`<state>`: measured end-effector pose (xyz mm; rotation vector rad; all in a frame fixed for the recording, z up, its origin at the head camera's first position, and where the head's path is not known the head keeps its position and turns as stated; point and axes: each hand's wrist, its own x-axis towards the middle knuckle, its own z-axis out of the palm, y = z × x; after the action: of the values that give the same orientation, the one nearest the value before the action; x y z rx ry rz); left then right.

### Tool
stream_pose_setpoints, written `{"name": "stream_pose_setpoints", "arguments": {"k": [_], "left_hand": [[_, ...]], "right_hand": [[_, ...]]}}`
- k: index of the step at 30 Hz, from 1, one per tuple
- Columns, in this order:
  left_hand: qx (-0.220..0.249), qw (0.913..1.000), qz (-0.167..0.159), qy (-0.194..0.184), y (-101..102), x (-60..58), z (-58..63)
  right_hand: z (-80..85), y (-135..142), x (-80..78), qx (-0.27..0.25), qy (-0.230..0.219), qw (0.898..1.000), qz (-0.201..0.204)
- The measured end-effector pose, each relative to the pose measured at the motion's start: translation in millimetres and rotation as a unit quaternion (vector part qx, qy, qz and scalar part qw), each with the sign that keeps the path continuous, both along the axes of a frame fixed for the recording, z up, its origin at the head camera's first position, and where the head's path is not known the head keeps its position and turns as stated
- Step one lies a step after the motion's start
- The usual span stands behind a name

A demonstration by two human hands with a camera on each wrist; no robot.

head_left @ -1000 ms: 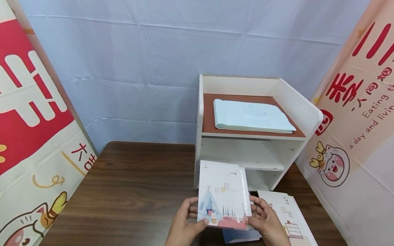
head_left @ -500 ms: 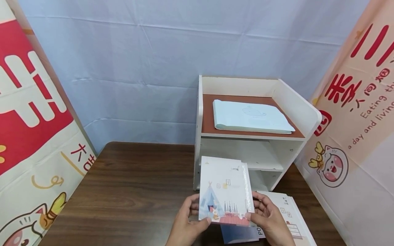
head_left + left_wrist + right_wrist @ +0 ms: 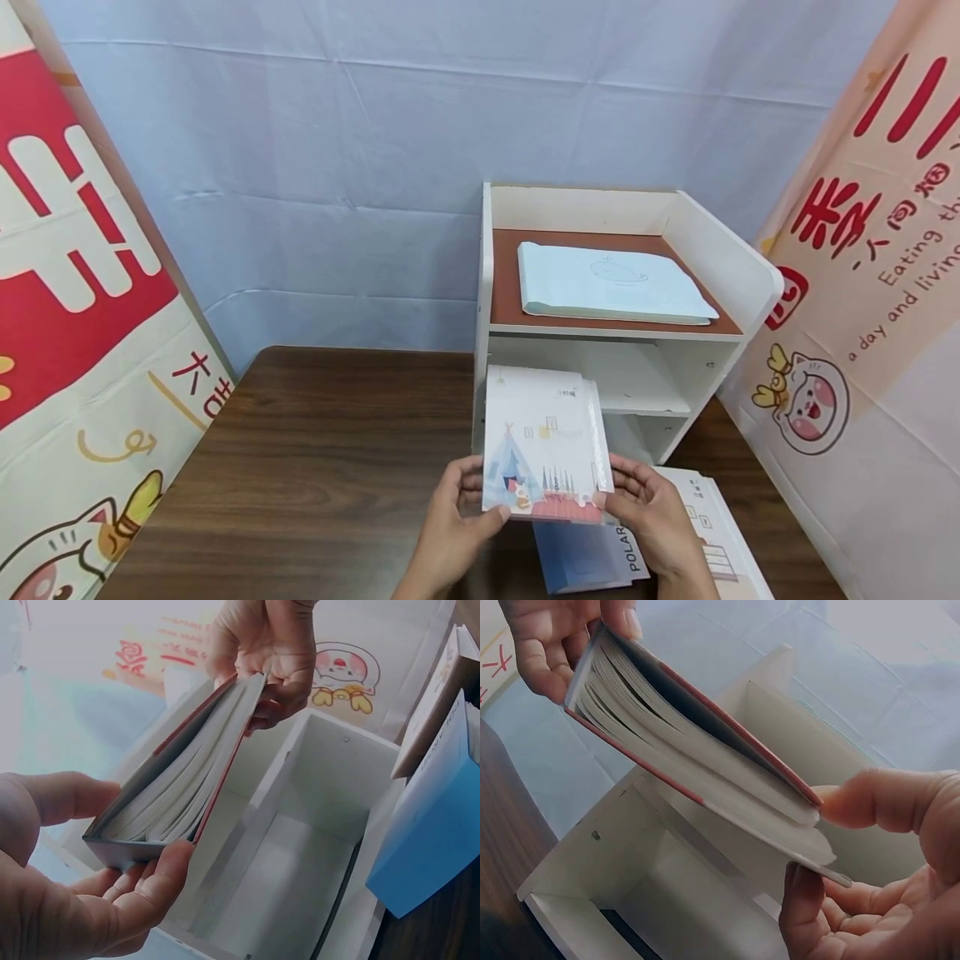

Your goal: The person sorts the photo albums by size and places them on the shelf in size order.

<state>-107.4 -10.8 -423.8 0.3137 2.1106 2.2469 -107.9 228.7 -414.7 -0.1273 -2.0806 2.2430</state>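
Observation:
Both hands hold a hardcover notebook [image 3: 543,446], its white cover printed with a blue tent and a pink strip at the bottom. My left hand [image 3: 453,521] grips the left edge, thumb on top and fingers beneath. On the opposite side my right hand [image 3: 654,512] pinches the right edge the same way. From the right wrist view, pages [image 3: 697,750] fan slightly between the covers. The notebook's far end overlaps the middle compartment of a small white desk shelf [image 3: 577,371]. Up on its brown top board lies a pale blue notebook [image 3: 611,283] with a whale drawing.
On the dark wooden table [image 3: 330,467], a blue book [image 3: 577,558] marked POLAR lies below the hands. Right of it is a white book [image 3: 720,517], partly behind the right hand. A pale cloth [image 3: 360,167] hangs behind, with printed banners on both sides.
Both hands have carried the tent notebook forward, closer to the shelf's middle compartment. More of the blue book below shows now. Both hands keep their hold.

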Motion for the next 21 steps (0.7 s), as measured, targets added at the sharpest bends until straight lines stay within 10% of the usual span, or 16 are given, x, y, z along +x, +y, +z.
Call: {"name": "stream_pose_setpoints", "arguments": {"k": [21], "left_hand": [[0.035, 0.9966, 0.064, 0.038, 8, -29.3, 0.8]], "right_hand": [[3.4, -13, -29.2, -0.099, -0.026, 0.992, -0.067]]}}
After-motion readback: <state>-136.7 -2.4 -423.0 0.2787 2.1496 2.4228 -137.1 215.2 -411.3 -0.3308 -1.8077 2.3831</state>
